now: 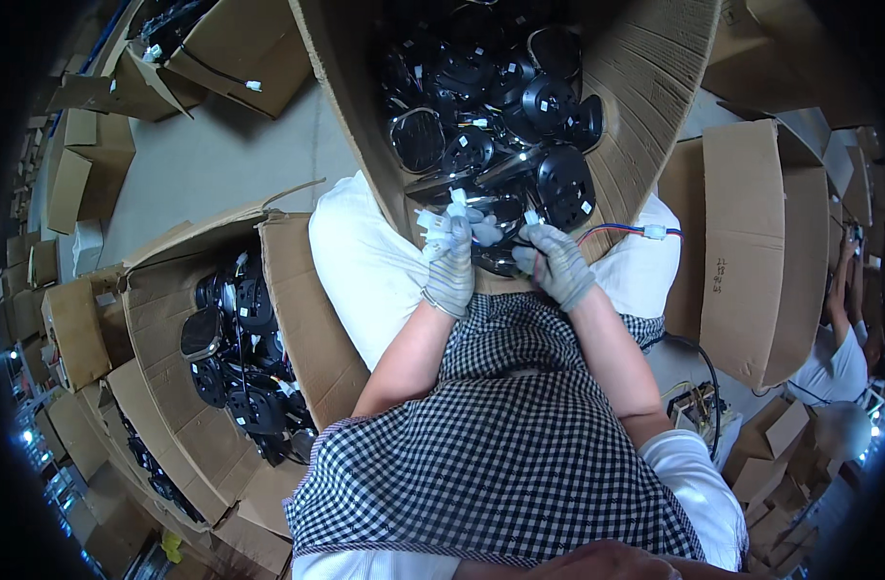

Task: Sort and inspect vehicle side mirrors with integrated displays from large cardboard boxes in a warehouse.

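Several white plugs (431, 228), bunched in the curled fingers of the left hand (450, 269), with ends jutting past the fingertips. Across a narrow gap from those fingers, the right hand (562, 267), with thumb and forefinger pressed together, seemingly pinching a small white plug (531, 218); lower fingers folded under and partly hidden, so cannot tell exactly how firmly.

To the right of the right-hand fingers, a red-and-blue lead (605, 229) with a pale inline connector (655, 232), out over the white trousers (645, 275). Cannot tell where the near end finishes.

Just beyond both sets of fingertips, black housings (564, 188), heaped inside a large cardboard box (650, 111). Well to the left of the left fingers, a second carton (312, 314) with similar black parts.

For good handling, probably best to grip each plug by the hard shell rather than by the wire. Keep the left-hand bunch loosely fanned, to free one plug at a time without dragging others. Leave slack in the lead beside the right fingers, and avoid sharp tugs. Watch for glove fabric snagging between plugs. Steady both wrists, and keep fingertips in plain sight.
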The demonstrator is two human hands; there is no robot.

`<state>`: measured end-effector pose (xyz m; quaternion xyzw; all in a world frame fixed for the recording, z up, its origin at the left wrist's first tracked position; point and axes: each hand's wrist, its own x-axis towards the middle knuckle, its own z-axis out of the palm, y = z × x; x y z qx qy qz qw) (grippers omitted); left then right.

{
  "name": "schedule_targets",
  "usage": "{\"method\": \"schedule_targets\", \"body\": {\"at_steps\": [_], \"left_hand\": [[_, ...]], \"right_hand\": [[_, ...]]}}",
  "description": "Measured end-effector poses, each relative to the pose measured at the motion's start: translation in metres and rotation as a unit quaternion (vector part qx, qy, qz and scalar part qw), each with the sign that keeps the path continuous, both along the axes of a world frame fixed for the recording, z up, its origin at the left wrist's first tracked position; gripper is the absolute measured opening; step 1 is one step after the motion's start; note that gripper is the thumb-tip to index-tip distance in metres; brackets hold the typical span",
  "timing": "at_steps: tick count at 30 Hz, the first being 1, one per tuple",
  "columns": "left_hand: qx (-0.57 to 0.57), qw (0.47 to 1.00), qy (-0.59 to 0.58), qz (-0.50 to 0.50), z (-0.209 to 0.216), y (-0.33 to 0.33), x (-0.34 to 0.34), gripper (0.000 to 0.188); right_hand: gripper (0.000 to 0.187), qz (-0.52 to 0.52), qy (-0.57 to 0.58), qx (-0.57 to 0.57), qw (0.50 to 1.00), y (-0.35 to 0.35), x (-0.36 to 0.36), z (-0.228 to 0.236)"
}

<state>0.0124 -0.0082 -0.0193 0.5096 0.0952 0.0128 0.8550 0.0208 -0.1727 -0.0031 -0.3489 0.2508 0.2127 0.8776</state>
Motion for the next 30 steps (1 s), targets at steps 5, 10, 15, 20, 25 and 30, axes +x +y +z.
{"method": "schedule_targets", "body": {"at_steps": [5,10,15,20,25,30], "left_hand": [[-0.003,0.996,-0.006,-0.086,0.014,0.002,0.0,0.052],[0.135,0.966,-0.014,-0.218,0.01,0.008,-0.008,0.044],[0.484,0.809,-0.187,-0.277,-0.01,0.012,-0.009,0.036],[0.599,0.714,-0.187,-0.311,-0.003,0.005,-0.01,0.034],[0.729,0.528,-0.429,-0.077,0.006,0.007,-0.008,0.024],[0.272,0.898,-0.097,-0.331,0.026,0.005,-0.002,0.008]], "right_hand": [[0.026,0.177,-0.13,-0.319,0.922,-0.029,0.011,0.058],[0.031,0.268,-0.231,-0.367,0.861,-0.032,0.041,0.054],[0.031,0.417,-0.293,-0.424,0.749,-0.034,0.059,0.056],[0.027,0.53,-0.129,-0.194,0.816,-0.057,0.076,0.071],[0.03,0.531,-0.144,-0.116,0.827,-0.061,0.072,0.044],[0.026,0.576,-0.124,-0.08,0.804,-0.073,0.065,0.032]]}}
